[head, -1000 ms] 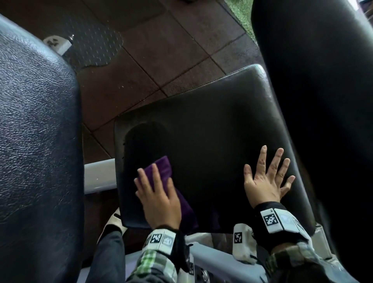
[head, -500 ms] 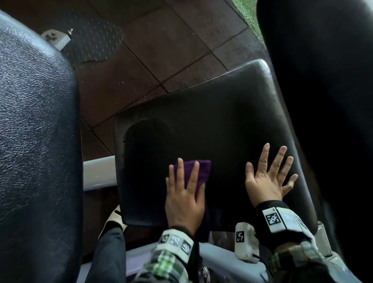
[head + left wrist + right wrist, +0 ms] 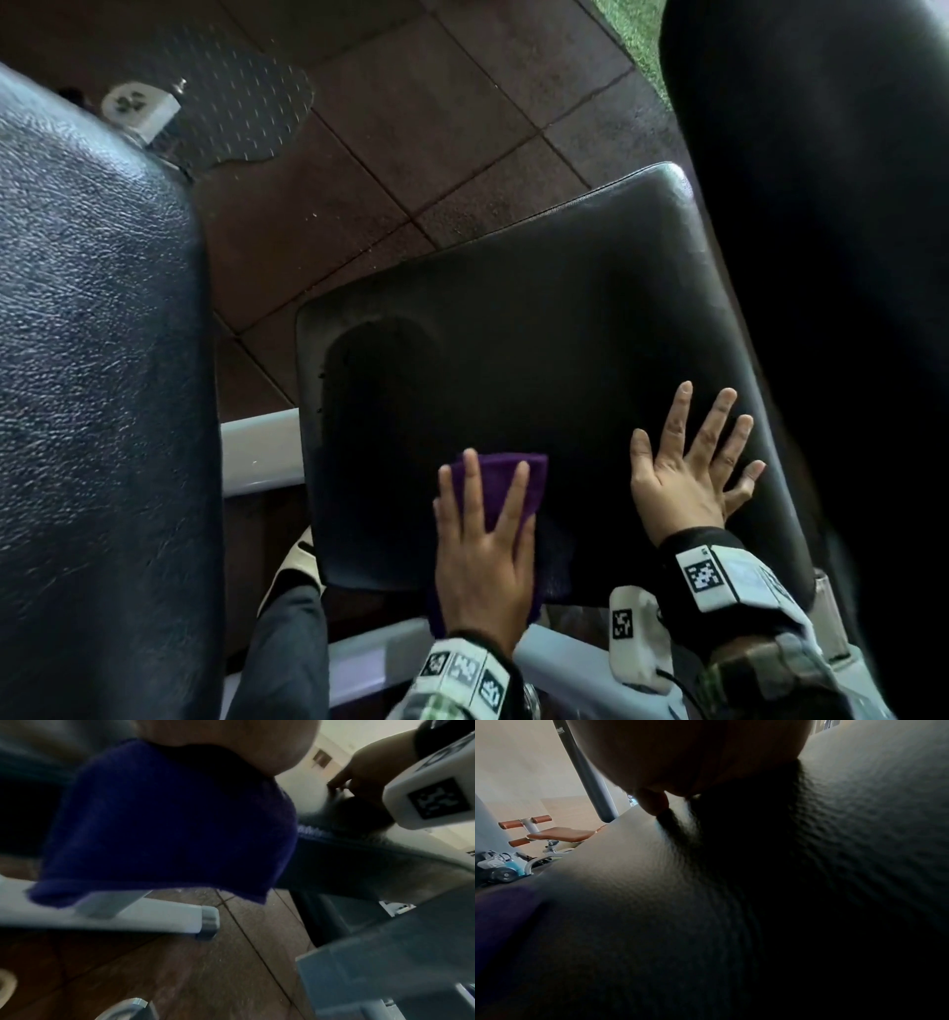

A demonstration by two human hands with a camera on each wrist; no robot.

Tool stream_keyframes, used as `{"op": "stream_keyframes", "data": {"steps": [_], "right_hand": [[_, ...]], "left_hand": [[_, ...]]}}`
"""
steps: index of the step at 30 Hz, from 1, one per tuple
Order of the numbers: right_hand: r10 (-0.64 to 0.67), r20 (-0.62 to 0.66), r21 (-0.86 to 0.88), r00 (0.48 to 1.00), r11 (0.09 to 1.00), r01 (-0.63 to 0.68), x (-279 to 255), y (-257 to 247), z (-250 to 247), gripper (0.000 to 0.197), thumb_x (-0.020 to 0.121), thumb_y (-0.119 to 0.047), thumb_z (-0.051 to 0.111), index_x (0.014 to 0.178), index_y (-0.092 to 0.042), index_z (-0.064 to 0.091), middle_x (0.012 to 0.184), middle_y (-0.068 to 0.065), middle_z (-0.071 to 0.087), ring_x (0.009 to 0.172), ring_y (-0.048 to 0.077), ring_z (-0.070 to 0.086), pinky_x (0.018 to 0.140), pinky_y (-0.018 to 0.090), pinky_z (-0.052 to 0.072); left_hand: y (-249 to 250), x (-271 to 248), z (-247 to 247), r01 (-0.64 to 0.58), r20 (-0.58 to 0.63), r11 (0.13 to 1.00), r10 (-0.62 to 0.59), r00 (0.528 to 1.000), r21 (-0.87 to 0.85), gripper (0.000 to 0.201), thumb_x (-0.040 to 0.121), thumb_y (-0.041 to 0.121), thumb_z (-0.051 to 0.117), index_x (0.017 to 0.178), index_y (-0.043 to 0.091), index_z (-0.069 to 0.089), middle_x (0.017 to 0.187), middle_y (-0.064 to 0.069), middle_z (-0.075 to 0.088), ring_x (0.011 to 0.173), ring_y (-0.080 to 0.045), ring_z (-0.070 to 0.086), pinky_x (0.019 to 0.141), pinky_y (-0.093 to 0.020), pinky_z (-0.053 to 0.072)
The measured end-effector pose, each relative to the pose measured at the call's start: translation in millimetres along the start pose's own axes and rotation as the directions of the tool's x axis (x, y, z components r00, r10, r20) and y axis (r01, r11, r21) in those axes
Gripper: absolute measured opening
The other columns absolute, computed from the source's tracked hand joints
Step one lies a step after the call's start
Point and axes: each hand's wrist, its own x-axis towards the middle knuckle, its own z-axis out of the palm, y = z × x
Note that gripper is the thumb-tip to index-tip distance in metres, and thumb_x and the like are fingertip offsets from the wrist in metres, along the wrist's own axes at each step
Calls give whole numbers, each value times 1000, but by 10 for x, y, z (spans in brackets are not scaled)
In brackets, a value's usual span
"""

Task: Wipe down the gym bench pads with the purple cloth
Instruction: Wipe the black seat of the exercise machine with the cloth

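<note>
Head view: the left hand (image 3: 482, 560) lies flat with straight fingers on the purple cloth (image 3: 500, 480), pressing it against the near edge of the black seat pad (image 3: 539, 329); part of the cloth hangs over that edge, as the left wrist view shows. The right hand (image 3: 685, 480) rests just beside it, fingers spread and relaxed, palm on the same pad, grasping nothing. A textured black pad (image 3: 92, 385) rises at left, another (image 3: 821, 205) at right, above brown floor tiles (image 3: 411, 118).
</note>
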Motion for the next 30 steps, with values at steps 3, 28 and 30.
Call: {"op": "stream_keyframes", "data": {"steps": [3, 28, 30], "right_hand": [[11, -9, -3, 1000, 1000, -11, 0, -10, 2, 65, 95, -50, 21, 136, -45, -28, 129, -18, -51, 136, 15, -30, 109, 48, -14], [28, -43, -23, 999, 999, -29, 8, -28, 12, 65, 94, -49, 23, 137, -46, -26, 143, -12, -42, 135, 13, -33, 109, 46, -16], [26, -53, -26, 998, 999, -27, 11, -24, 14, 65, 94, -49, 23, 137, -46, -25, 143, -12, -42, 136, 13, -32, 109, 47, -16]], "left_hand": [[82, 524, -57, -97, 19, 995, 98, 995, -34, 54, 100, 49, 33, 153, 46, 20, 163, -11, 18, 148, -36, 14, 111, -53, 32], [-281, 1609, -338, 68, 41, 998, -67, 997, -15, 60, 94, 57, 23, 152, 43, 18, 165, -8, 12, 150, -36, 11, 119, -49, 14], [-455, 1645, -400, 168, 39, 985, -166, 985, -34, 64, 91, 60, 17, 152, 41, 14, 165, -8, 8, 151, -36, 8, 120, -50, 12]]}}
